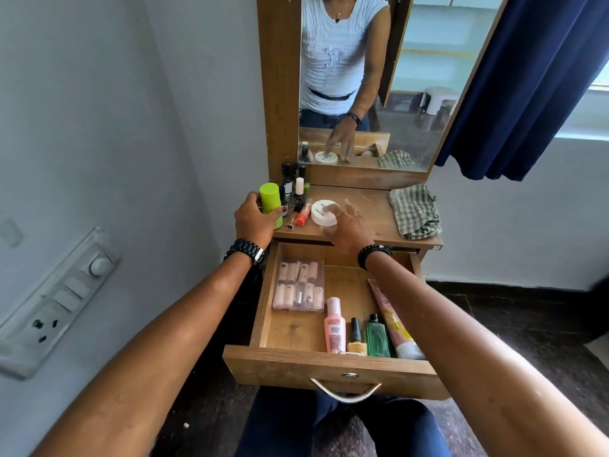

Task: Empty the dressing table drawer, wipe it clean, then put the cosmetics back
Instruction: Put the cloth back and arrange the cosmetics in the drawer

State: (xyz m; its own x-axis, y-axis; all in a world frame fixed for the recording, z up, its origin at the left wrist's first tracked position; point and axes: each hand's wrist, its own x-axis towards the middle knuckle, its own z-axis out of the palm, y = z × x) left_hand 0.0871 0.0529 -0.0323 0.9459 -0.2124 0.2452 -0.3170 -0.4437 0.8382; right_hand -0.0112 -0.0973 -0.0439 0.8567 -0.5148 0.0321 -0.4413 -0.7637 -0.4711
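Observation:
The wooden drawer [329, 369] stands pulled out below the dressing table top [372, 206]. In it lie a clear box of small bottles [298, 288], a pink bottle [334, 326], a yellow nail polish [357, 339], a green bottle [377, 336] and a pink tube [393, 319]. My left hand [253, 224] grips a lime-green bottle [269, 200] at the top's left edge. My right hand [349, 227] reaches over the top, fingers spread, fingertips touching a white round jar [321, 214]. A checked cloth [415, 211] lies crumpled at the right.
Several small bottles [293, 188] and an orange tube [302, 216] crowd the top's back left corner. A mirror [412, 77] rises behind. A blue curtain [534, 77] hangs at the right. A switchboard [56, 301] is on the left wall.

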